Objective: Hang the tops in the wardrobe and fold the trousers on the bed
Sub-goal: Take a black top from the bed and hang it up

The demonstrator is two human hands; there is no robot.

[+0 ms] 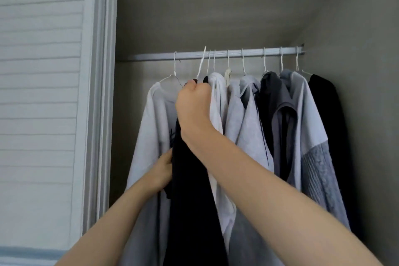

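Right hand (193, 101) grips the hanger (200, 65) of a black top (190, 201) hanging lengthwise downward; left hand (165, 168) pinches its edge.

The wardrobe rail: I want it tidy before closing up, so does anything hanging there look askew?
One white hanger leans tilted while the others hang straight from the rail. It carries the black top, which the right hand grips at its neck and the left hand touches lower down.

white louvred door (41, 93) at left – grey-brown inner walls (194, 17).
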